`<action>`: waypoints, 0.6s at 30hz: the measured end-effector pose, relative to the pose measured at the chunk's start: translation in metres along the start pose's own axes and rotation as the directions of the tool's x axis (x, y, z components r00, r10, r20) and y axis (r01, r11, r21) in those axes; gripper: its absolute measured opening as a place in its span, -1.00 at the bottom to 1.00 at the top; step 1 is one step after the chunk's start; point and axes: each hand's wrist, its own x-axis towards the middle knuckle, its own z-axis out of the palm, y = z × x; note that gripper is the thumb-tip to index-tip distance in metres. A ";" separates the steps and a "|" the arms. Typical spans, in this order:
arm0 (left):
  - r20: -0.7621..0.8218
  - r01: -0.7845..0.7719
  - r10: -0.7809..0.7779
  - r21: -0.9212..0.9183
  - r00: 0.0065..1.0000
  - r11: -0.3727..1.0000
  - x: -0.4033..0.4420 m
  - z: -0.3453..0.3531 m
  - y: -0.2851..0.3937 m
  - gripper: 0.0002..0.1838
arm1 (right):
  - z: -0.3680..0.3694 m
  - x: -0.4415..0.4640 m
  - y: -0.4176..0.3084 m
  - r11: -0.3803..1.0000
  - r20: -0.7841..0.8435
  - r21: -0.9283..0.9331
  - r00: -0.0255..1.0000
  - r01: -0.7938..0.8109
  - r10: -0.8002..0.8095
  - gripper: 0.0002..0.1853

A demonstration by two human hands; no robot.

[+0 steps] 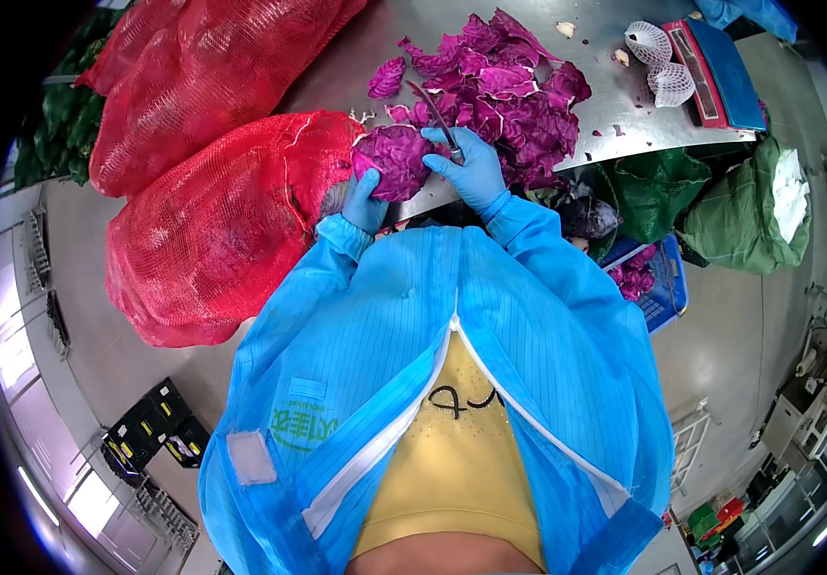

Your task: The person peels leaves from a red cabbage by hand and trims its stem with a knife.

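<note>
A head of red cabbage is held at the table's near edge by my left hand, its gloved fingers wrapped round the lower left side. My right hand, also in a blue glove, is closed on a knife with a dark, narrow, curved blade that points up and left. The right thumb reaches toward the cabbage's right side; I cannot tell whether it touches. Just beyond both hands lies a heap of loose purple cabbage leaves. One separate leaf rests left of the heap.
Full red mesh sacks crowd the left side. On the metal table at right are white foam nets and a red and blue box. Below its edge stand green sacks and a blue crate with purple leaves.
</note>
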 end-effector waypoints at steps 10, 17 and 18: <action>0.004 0.145 -0.145 -0.089 0.989 0.985 0.009 -0.020 -0.012 -0.29 | -0.005 0.005 0.014 0.962 0.053 0.259 0.996 -0.087 0.076 -0.82; -0.107 0.105 -0.092 0.117 0.990 0.988 0.006 -0.003 -0.008 -0.26 | -0.024 0.001 -0.003 1.000 0.048 0.000 0.999 0.013 -0.013 -0.81; -0.198 0.078 -0.044 0.167 0.979 0.983 0.003 0.008 -0.004 -0.24 | -0.027 -0.001 -0.009 0.999 0.047 -0.046 0.998 0.030 -0.028 -0.81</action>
